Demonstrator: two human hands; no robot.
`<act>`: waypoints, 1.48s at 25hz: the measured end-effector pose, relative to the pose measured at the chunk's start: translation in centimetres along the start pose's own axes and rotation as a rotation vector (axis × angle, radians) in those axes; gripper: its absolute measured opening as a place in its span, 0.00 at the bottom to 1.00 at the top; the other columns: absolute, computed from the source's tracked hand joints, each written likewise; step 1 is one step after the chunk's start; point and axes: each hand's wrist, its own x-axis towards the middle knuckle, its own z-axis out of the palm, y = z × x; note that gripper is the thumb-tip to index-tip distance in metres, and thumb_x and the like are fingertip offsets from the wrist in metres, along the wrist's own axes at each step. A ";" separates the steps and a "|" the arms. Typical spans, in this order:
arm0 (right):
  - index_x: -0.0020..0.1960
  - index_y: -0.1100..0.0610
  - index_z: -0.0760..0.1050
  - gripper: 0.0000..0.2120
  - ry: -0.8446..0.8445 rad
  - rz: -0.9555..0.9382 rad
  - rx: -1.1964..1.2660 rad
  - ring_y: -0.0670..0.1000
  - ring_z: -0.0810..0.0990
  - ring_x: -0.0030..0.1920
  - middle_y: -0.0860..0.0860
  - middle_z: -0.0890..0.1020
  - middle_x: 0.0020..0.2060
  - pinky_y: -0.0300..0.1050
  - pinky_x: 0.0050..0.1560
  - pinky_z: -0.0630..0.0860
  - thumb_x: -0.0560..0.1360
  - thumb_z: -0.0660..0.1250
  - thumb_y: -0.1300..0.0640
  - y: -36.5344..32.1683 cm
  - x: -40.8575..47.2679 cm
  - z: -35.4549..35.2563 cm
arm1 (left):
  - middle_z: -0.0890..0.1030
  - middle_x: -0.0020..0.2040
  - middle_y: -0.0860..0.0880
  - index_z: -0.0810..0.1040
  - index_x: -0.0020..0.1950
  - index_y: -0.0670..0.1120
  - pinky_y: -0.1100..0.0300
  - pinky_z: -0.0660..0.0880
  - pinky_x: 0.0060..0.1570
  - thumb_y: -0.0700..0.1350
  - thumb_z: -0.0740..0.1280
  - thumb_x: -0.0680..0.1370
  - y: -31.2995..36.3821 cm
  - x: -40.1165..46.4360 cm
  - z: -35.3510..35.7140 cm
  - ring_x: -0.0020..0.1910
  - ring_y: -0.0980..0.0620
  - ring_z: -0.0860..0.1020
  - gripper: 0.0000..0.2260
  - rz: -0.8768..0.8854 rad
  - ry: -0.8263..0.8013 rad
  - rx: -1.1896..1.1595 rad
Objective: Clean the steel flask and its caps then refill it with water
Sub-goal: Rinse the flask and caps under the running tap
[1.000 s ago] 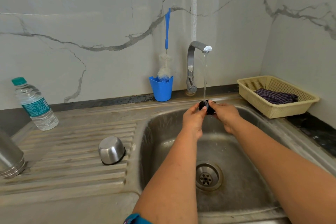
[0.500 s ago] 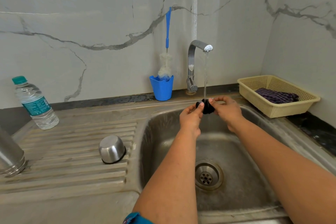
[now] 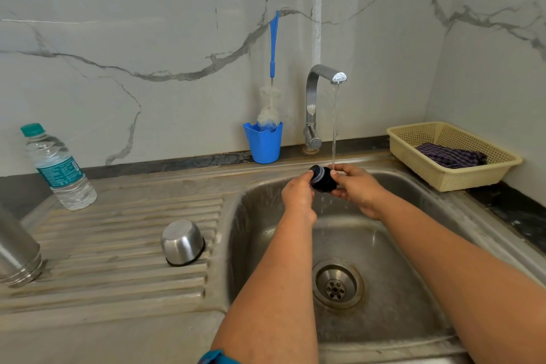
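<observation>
a: what are the hands doing?

b: both are on the small black inner cap (image 3: 324, 181). the left hand (image 3: 298, 196) pinches its left end with curled fingertips, and the right hand (image 3: 356, 186) curls round its right side, thumb on top. neither hand holds anything else.

a: and where is that against the tap?

b: directly under the tap (image 3: 317, 103) spout. the thin stream of water (image 3: 334, 124) falls onto the cap just by the right thumb, above the back of the sink (image 3: 413, 289) basin.

a: so which step is this?

b: i'd judge it the rinsing of the caps, roughly mid-task. the steel outer cap (image 3: 182, 242) sits mouth down on the ribbed drainboard, well to the left of the tap. the steel flask (image 3: 17, 254) stands further left still, cut by the frame edge.

a: anything else near the tap?

b: a blue cup (image 3: 263, 142) holding a bottle brush (image 3: 273, 74) just to its left, a plastic water bottle (image 3: 57, 167) far left by the wall, and a yellow basket (image 3: 452, 168) with a striped cloth (image 3: 450, 155) to its right.

a: next move?

b: probably turning the cap so the water reaches every side and its threads, with a firm grip since it's wet and small. the drain (image 3: 336, 284) lies below the tap, so a slip would drop it there. refilling hasn't begun.
</observation>
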 end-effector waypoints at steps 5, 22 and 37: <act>0.58 0.56 0.75 0.10 0.020 0.005 0.052 0.58 0.79 0.58 0.59 0.78 0.57 0.49 0.57 0.78 0.82 0.57 0.62 -0.3 -0.4 -0.5 | 0.80 0.56 0.46 0.78 0.50 0.49 0.54 0.76 0.53 0.46 0.67 0.80 0.0 -0.8 0.2 0.59 0.46 0.77 0.02 -0.097 -0.106 -0.022; 0.60 0.46 0.78 0.13 0.198 -0.310 -0.474 0.48 0.79 0.50 0.46 0.80 0.52 0.42 0.50 0.76 0.76 0.69 0.57 -0.4 -0.4 -1.9 | 0.79 0.54 0.41 0.77 0.53 0.40 0.61 0.79 0.53 0.40 0.64 0.82 -1.2 0.0 1.3 0.57 0.47 0.78 0.04 -0.074 -0.200 -0.085; 0.58 0.52 0.80 0.14 0.279 -0.260 -0.394 0.48 0.77 0.51 0.48 0.80 0.50 0.40 0.52 0.71 0.73 0.73 0.54 -1.1 -0.5 -2.1 | 0.80 0.56 0.44 0.76 0.56 0.47 0.61 0.78 0.52 0.42 0.65 0.82 -2.8 0.6 2.3 0.50 0.51 0.79 0.04 0.339 -0.220 0.247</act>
